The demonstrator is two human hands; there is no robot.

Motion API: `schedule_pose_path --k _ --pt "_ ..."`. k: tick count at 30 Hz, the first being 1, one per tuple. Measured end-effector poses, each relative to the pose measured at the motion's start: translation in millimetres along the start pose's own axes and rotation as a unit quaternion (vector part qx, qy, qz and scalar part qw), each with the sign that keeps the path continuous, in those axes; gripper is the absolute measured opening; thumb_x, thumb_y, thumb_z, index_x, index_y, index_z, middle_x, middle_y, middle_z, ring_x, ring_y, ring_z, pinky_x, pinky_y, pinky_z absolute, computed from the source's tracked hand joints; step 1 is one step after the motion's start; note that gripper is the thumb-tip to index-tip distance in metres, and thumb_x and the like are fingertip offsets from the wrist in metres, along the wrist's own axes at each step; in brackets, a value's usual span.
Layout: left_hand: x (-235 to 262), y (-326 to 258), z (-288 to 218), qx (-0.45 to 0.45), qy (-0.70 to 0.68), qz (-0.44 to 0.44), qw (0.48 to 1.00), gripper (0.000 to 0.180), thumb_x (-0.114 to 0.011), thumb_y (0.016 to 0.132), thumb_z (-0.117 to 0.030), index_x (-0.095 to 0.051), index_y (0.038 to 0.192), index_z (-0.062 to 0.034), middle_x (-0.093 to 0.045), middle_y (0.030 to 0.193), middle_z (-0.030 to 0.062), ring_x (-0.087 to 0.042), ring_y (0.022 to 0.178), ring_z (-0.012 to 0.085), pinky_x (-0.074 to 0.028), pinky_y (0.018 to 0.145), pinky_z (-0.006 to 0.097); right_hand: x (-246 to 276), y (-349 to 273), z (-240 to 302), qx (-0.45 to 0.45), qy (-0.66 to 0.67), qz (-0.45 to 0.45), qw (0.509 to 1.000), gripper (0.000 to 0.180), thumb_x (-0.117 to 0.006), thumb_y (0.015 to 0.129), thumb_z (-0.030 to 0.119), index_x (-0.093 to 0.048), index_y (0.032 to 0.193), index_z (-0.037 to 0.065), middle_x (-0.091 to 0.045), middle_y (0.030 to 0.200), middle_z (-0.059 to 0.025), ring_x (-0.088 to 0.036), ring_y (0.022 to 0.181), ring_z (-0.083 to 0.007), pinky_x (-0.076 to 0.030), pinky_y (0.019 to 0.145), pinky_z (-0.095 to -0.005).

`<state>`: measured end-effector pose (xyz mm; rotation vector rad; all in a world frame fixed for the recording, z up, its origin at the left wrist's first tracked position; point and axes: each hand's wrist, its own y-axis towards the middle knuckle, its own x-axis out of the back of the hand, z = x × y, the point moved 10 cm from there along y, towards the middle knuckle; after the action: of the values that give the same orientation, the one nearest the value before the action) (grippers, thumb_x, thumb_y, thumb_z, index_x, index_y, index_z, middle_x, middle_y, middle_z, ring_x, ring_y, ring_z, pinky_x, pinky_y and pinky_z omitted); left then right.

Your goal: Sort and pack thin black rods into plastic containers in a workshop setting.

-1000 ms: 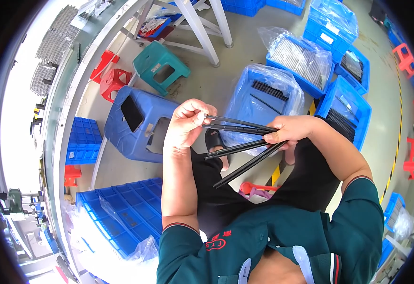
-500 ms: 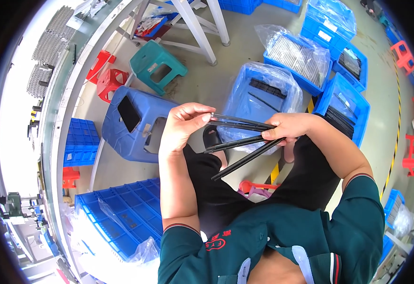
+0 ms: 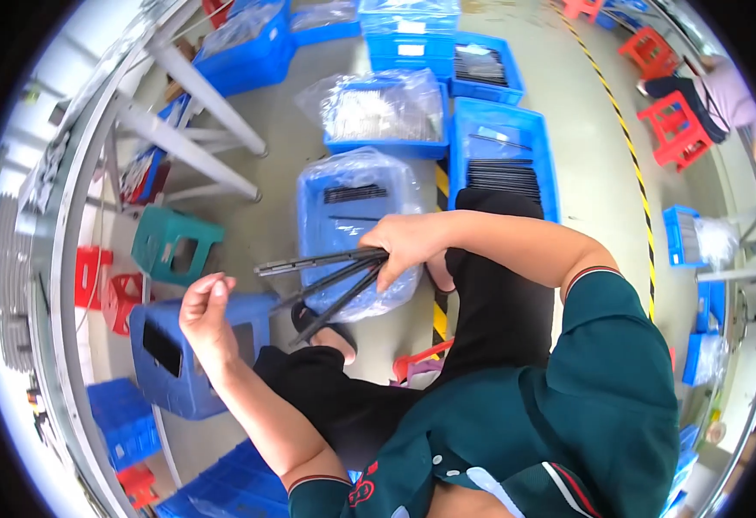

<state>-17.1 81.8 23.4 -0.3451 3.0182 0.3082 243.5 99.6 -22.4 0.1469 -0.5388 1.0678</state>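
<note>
Several long, thin black strips (image 3: 336,274) are fanned out in my right hand (image 3: 405,240), which grips them near one end. Their free ends point left and down, over a blue bin (image 3: 312,186) lined with clear plastic. My left hand (image 3: 207,318) is off to the left, apart from the strips, above a blue plastic stool (image 3: 149,388). Its thumb and fingers are drawn together; whether something small is between them is hidden. On the stool lies a flat black phone-like object (image 3: 163,350).
More black strips lie in a blue bin (image 3: 547,164) beyond my right knee. A plastic-covered bin (image 3: 430,148) of pale strips stands farther off. Left are a green stool (image 3: 158,233), a red stool (image 3: 121,302) and a metal table leg (image 3: 192,160). A person (image 3: 708,102) sits far right.
My left hand has come away from the strip ends and moved left and down. The right hand keeps its hold on the strips. The whole view has swung to the right.
</note>
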Motion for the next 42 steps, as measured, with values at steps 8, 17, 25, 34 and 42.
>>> schedule_pose_path --k 8,17,25,34,42 --pt "-44.9 15.2 31.8 0.04 -0.052 0.067 0.996 0.01 -0.062 0.083 -0.002 -0.063 0.093 -0.0008 -0.064 0.089 0.0072 -0.059 0.08 0.015 -0.047 0.079 0.026 153.4 -167.1 -25.5 -0.106 -0.422 -0.414 0.799 0.017 -0.064 0.074 0.025 -0.058 0.085 0.014 -0.062 0.076 -0.0055 -0.062 0.073 -0.0274 -0.047 0.06 -0.04" --pt "-45.0 19.9 75.7 0.102 0.013 0.053 0.993 0.008 -0.059 0.086 0.0 -0.062 0.093 0.0011 -0.063 0.088 0.0065 -0.059 0.078 0.0129 -0.048 0.076 0.024 147.4 -302.9 -287.5 -0.432 -0.331 -0.344 0.765 0.029 -0.07 0.072 0.033 -0.056 0.079 0.008 -0.062 0.076 -0.0116 -0.06 0.076 -0.0333 -0.045 0.064 -0.0436" --pt "-32.4 16.4 104.1 0.168 0.089 0.022 0.982 0.011 -0.057 0.088 -0.005 -0.06 0.097 0.0012 -0.061 0.087 0.0058 -0.057 0.078 0.0136 -0.044 0.073 0.024 91.3 -304.7 -376.1 -0.49 -0.293 -0.216 0.792 0.033 -0.072 0.07 0.035 -0.058 0.086 0.009 -0.063 0.088 -0.0102 -0.061 0.087 -0.0302 -0.048 0.072 -0.0417" --pt "-43.3 16.9 114.1 0.187 0.109 -0.002 0.976 0.011 -0.06 0.086 -0.005 -0.061 0.095 0.0008 -0.063 0.085 0.0055 -0.059 0.077 0.0126 -0.046 0.074 0.024 68.8 -304.1 -429.8 -0.476 -0.319 -0.217 0.79 0.04 -0.07 0.074 0.031 -0.05 0.099 0.008 -0.058 0.1 -0.0109 -0.055 0.101 -0.0292 -0.043 0.081 -0.0427" --pt "-50.6 20.5 101.7 0.17 0.115 0.01 0.979 0.014 -0.06 0.085 -0.004 -0.06 0.098 0.0032 -0.062 0.087 0.0066 -0.06 0.079 0.0135 -0.046 0.076 0.025 86.2 -284.5 -418.5 -0.537 -0.358 -0.118 0.754 0.034 -0.063 0.077 0.012 -0.052 0.11 0.009 -0.054 0.113 -0.0108 -0.051 0.111 -0.0271 -0.046 0.086 -0.0406"
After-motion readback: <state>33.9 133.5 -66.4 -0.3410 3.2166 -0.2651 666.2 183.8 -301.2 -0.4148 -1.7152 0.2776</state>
